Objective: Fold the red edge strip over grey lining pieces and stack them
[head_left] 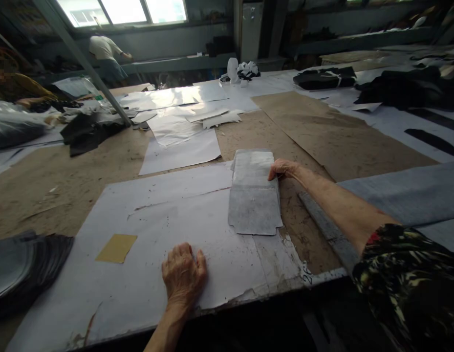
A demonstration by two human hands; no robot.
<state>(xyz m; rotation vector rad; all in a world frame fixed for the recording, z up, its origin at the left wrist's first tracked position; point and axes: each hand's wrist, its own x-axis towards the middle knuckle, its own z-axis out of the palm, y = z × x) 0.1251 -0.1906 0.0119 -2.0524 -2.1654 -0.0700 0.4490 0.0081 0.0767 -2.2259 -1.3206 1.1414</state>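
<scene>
A small stack of grey cut pieces (255,210), notched at the near corners, lies over the right part of a white paper sheet (168,205). My right hand (284,169) reaches in from the right and pinches the stack's right edge, thumb on top and fingers partly hidden. Nearer the table's front edge, my left hand (184,271) rests on the white sheet with its fingers curled under. Whatever it holds, if anything, is hidden. A yellow square (117,248) lies on the sheet to the left of that hand.
Dark curved pieces (32,269) are stacked at the left edge. Grey cloth (406,193) lies to the right, beyond a flat bar (325,227). Brown paper (340,127) and dark bundles (324,78) lie farther back. A slanted pole (87,66) rises at left; two people are beyond.
</scene>
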